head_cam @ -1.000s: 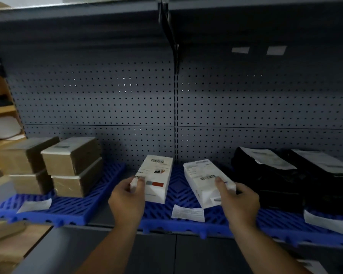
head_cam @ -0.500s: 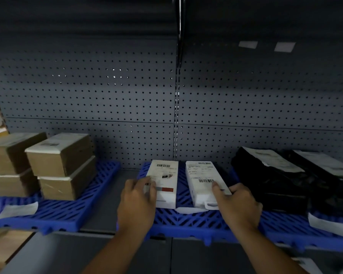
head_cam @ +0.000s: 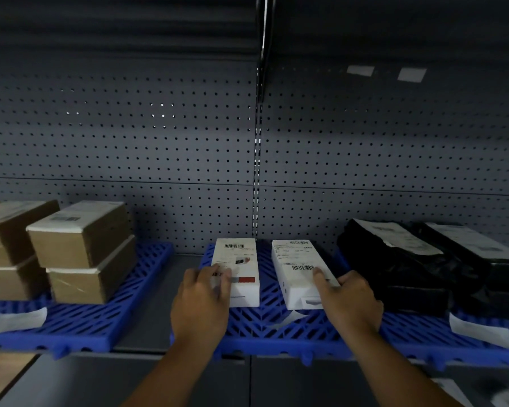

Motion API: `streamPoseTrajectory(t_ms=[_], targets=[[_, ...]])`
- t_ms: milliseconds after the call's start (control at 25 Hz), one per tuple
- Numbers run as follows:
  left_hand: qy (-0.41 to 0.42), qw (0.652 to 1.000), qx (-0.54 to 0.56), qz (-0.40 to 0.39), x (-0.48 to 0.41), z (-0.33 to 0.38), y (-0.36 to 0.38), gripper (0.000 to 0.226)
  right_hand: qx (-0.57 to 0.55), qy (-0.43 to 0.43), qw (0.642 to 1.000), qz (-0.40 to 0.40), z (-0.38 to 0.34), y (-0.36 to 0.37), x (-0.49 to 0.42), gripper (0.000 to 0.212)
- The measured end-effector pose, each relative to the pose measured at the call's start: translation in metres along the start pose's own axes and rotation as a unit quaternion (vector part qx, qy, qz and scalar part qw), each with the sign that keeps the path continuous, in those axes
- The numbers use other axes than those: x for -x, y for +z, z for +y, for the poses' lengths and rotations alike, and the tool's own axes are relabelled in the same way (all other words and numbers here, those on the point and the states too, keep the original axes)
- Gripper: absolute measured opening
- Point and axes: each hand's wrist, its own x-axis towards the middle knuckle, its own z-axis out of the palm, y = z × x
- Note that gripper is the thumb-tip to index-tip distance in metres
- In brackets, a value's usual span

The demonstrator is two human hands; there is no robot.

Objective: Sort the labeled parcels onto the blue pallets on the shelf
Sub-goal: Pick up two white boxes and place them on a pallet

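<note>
White cartons lay flat, side by side but apart, on the blue pallet [head_cam: 279, 327] at lower centre. The left hand [head_cam: 201, 301] clasped the near end of the left parcel [head_cam: 238, 268] (red stripe beside the fingers); the right hand [head_cam: 350, 301] gripped the right parcel [head_cam: 299, 270]. Brown boxes [head_cam: 81, 248] occupied the lower left, black bags [head_cam: 394, 259] the lower right.

A grey pegboard wall [head_cam: 159, 148] stands behind the shelf [head_cam: 147, 304], with a dark slotted upright [head_cam: 257, 160] in the middle. Two pale tags [head_cam: 385, 72] are on the wall at top right. The light is dim. A wooden surface [head_cam: 3, 374] shows at bottom left.
</note>
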Motion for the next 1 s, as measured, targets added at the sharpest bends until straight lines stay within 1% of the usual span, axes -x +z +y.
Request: streamPoseTrajectory(t_ms=[120,240,400,520,560,600,640,680,720,760,800,840,880,920,1000], targets=[[-0.001,1.0,-0.014,-0.004,-0.001,0.0,-0.001,0.045,0.018,0.006,1.0,-0.016,-0.002,0.0,-0.005,0.062],[0.014,1.0,-0.025,0.004,-0.002,-0.002,-0.002,0.044,0.035,0.009,0.999,-0.023,-0.002,0.003,-0.006,0.066],[0.02,0.999,-0.04,0.002,-0.006,-0.002,-0.002,0.041,0.027,0.01,0.999,-0.023,0.001,0.005,-0.007,0.067],[0.02,0.999,-0.033,0.0,-0.007,-0.004,-0.001,0.042,0.022,0.017,0.999,-0.032,0.0,0.002,-0.007,0.066],[0.021,0.999,-0.029,0.0,-0.007,-0.005,0.0,0.043,0.015,0.008,1.0,-0.024,-0.001,0.0,-0.005,0.066],[0.022,0.999,-0.024,-0.001,-0.006,-0.006,0.0,0.044,0.0,-0.027,1.0,-0.002,0.0,-0.004,0.0,0.063],[0.023,1.0,-0.019,-0.002,-0.005,-0.007,0.0,0.046,-0.024,-0.099,0.994,0.03,0.004,-0.009,0.007,0.057],[0.025,1.0,-0.016,-0.005,-0.005,-0.008,0.0,0.047,-0.048,-0.209,0.976,0.044,0.008,-0.015,0.017,0.049],[0.026,0.999,-0.016,-0.008,-0.005,-0.009,0.0,0.049,-0.054,-0.337,0.94,0.026,0.014,-0.02,0.028,0.043],[0.027,0.999,-0.02,-0.012,-0.006,-0.01,0.0,0.051,-0.043,-0.451,0.891,-0.014,0.021,-0.024,0.039,0.04],[0.027,0.999,-0.022,-0.016,-0.006,-0.011,0.0,0.052,-0.021,-0.535,0.843,-0.057,0.027,-0.026,0.05,0.04],[0.028,0.999,-0.022,-0.02,-0.005,-0.011,0.0,0.053,0.003,-0.582,0.808,-0.088,0.033,-0.026,0.058,0.041],[0.029,0.999,-0.022,-0.022,-0.003,-0.011,0.0,0.054,0.02,-0.602,0.791,-0.105,0.037,-0.024,0.065,0.042],[0.03,0.999,-0.023,-0.023,-0.002,-0.011,-0.001,0.054,0.037,-0.605,0.788,-0.112,0.038,-0.021,0.07,0.043],[0.03,0.999,-0.028,-0.022,0.0,-0.01,-0.002,0.056,0.069,-0.586,0.8,-0.108,0.037,-0.016,0.078,0.047]])
